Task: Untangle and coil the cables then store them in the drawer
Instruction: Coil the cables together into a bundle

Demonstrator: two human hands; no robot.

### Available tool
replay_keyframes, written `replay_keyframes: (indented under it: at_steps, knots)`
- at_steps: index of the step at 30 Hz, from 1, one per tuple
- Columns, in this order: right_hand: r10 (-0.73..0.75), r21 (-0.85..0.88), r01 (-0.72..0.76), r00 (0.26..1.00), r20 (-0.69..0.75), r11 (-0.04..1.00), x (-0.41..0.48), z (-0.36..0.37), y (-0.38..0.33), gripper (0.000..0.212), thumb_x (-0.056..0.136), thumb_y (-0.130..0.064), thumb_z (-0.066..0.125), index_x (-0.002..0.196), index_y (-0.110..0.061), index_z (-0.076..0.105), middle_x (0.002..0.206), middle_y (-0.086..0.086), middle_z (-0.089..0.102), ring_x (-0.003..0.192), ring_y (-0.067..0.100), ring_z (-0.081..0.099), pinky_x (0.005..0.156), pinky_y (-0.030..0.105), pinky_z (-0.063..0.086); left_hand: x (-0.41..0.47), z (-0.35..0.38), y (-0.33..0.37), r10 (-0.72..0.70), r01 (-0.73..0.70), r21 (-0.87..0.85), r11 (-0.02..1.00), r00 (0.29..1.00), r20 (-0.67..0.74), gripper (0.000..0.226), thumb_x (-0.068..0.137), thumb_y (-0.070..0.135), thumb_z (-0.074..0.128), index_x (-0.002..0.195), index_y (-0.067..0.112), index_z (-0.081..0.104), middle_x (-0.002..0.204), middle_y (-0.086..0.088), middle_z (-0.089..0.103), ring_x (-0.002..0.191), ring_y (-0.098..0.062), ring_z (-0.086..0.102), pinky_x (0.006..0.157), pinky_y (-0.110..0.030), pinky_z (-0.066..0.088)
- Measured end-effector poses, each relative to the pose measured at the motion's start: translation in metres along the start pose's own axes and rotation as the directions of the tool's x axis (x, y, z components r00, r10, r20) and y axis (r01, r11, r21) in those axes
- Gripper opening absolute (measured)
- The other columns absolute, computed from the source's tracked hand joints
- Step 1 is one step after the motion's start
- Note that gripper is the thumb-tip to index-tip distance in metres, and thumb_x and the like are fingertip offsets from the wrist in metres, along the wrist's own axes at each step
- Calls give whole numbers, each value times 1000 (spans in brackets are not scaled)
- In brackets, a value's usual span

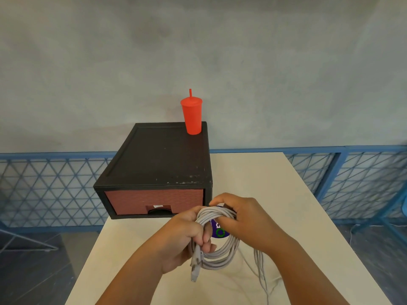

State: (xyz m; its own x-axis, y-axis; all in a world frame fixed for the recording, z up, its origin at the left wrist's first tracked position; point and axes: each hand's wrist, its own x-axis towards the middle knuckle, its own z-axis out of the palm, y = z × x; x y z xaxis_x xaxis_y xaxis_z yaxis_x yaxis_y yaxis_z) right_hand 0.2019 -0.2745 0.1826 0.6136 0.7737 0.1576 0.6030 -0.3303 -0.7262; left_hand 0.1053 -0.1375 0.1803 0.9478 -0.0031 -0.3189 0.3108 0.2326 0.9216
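Fingers [203, 237] of the left hand [187, 236] are curled tight round the left side of one gray cable coil [222, 257], pinning its several loops together against the palm. The right hand [246, 219] grips the top of the same coil, its fingers hooked over the bundled strands and its thumb pressed in from below. Both hands hold the coil just above the table [275, 183], a little right of the frame's centre and low in it. One plug end [194, 272] hangs from the coil beneath the left hand. Several loose gray strands [261, 269] drop from under the right wrist toward the lower right of the frame and trail on the tabletop. Seen through the ring of the coil is one purple object [218, 231] with a green circle on it; most of it is hidden and I cannot tell what it is. Just beyond the hands, in the middle of the frame, stands one black drawer unit [160, 155] on the table's far left part, with a single reddish-brown drawer [154, 202] that is closed. One red cup [192, 116] with one red straw [190, 92] stands upright on the unit's far right corner. A blue lattice fence [44, 183] runs across the frame behind the table, below a gray wall [198, 40].
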Motion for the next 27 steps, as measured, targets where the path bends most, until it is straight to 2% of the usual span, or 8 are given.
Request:
replay_keyframes:
  at_steps: [3,5,9,12,15,19,22,27]
  knots:
    - [31,-41,-32,999,-20,999,1,-5,1,10,83,-25,62,92,-29,65,82,-9,68,78,11,64,70,24,54,0,-2,1,14,-12,-50,999,999,44,60,49,-10,39,103,5,60,55,-7,45,45,-16,47,66,-28,52]
    - [33,-85,-37,999,-43,996,0,-7,0,3,82,-29,65,84,-28,64,81,-5,68,77,14,64,68,25,54,-1,-2,3,21,-14,-85,996,997,79,52,49,-11,39,91,7,66,55,-7,47,46,-17,47,71,-32,49]
    - [-1,-181,-8,999,-50,983,1,-10,0,18,76,-38,69,71,-26,57,68,-5,62,66,14,60,61,27,51,-4,0,6,25,-15,-71,997,991,132,39,50,-8,38,59,15,68,51,-4,47,44,-15,47,72,-29,52]
    - [18,-19,-18,1000,0,1000,5,-17,1,35,54,-57,73,60,-25,61,55,-6,55,54,9,51,52,23,42,-3,-3,4,8,5,-112,994,993,122,34,49,-3,37,66,8,64,47,-4,44,38,-14,42,61,-29,51]
    - [5,99,-7,1000,22,995,10,-23,2,31,47,-59,74,48,-33,58,50,-12,55,51,4,51,48,15,41,0,-6,2,-35,64,-213,975,990,138,32,51,3,38,74,2,59,42,-2,39,31,-12,37,53,-26,47]
    - [-31,75,40,992,-119,996,19,-23,0,44,64,-69,59,44,-32,47,41,-12,46,45,6,45,47,14,35,0,2,4,-71,92,-164,982,989,129,4,66,12,56,67,8,55,39,4,32,29,-7,31,48,-24,44]
    - [-67,57,84,966,-251,995,25,-26,-7,49,63,-66,49,38,-28,33,37,-8,38,40,8,34,46,16,29,-1,9,4,-73,81,-101,992,994,81,20,78,20,67,65,14,52,41,6,30,31,-5,29,48,-23,45]
    - [-48,-23,43,934,-355,999,29,-34,-16,52,62,-68,44,43,-19,38,42,-6,35,44,8,34,53,30,40,-1,17,5,-85,89,-84,992,995,55,24,88,22,57,66,16,54,41,6,32,32,-5,31,52,-23,45]
